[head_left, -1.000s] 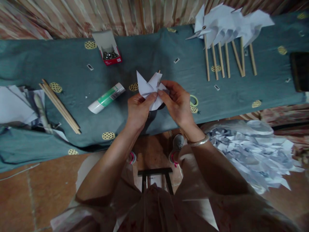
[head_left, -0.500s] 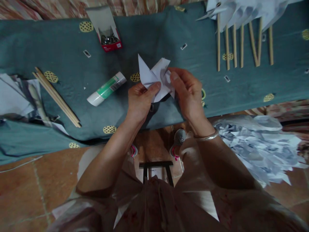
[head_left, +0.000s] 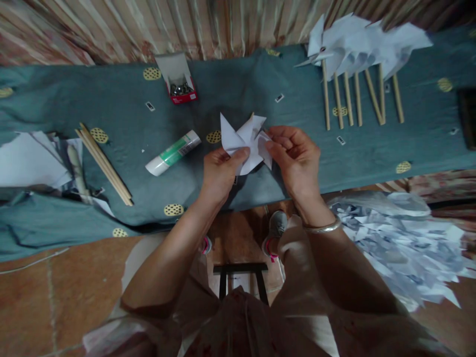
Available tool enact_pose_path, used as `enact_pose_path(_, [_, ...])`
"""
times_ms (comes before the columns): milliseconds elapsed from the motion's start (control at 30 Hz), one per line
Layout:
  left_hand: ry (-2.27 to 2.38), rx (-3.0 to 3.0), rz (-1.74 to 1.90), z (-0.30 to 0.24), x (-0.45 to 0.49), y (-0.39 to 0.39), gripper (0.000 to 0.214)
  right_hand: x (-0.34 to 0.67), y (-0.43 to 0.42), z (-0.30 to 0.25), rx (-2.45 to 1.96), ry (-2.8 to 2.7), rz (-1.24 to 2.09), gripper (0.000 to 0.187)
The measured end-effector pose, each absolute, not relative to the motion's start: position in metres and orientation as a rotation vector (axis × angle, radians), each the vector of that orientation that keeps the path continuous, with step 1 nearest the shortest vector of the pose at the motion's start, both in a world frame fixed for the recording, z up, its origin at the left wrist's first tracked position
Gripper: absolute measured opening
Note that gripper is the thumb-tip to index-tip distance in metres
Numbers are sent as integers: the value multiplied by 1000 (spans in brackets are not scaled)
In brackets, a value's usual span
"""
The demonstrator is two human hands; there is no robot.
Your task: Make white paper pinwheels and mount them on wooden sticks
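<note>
Gripped pinwheel (head_left: pixel 255 154): matt paper, smooth, creased. Left of grip: tube (head_left: pixel 173 152), smooth, plastic-looking, faint sheen; farther left, sticks (head_left: pixel 104 166), bare matt wood. Beneath grip: tablecloth (head_left: pixel 230 89), matt cloth. Below right: bangle (head_left: pixel 324 228), glossy metal.

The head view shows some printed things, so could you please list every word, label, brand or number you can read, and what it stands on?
No text can be read with certainty.
Red box: small pale print on its front, too blurred to read.
Green-and-white tube: dark marks on its side, too small to read.
Small rectangular patches on the tablecloth: markings too small to read.
</note>
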State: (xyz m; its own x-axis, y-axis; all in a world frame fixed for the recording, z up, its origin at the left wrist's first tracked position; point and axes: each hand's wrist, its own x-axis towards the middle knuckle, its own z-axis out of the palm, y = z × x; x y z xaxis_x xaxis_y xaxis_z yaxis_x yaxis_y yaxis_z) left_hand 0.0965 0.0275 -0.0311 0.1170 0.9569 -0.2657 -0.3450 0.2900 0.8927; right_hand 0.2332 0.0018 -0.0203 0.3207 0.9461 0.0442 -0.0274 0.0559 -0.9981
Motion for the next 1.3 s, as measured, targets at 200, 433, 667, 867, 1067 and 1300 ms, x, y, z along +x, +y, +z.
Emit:
enact_pose_path(200, [1064,768,1081,-25,97,24,19,235,-7,-21,-1373,-1135,713,12])
enact_pose_path(433, [1067,742,1065,-21,94,20,19,235,-18,-19,-1447,-1359,536,11])
enact_pose_path(667, [1068,739,1072,-22,94,18,19,235,-22,-18,-1403,-1538,407,12])
enact_pose_path(867, [1061,760,1048,-21,93,15,23,236,-23,-17,-1426,-1474,431,10])
enact_pose_path(1067, [1061,773,1006,-20,94,11,27,236,-24,-17,-1450,-1433,433,7])
enact_pose_path(1300, [1051,758,990,-17,94,8,30,236,-26,-17,-1465,-1382,472,8])
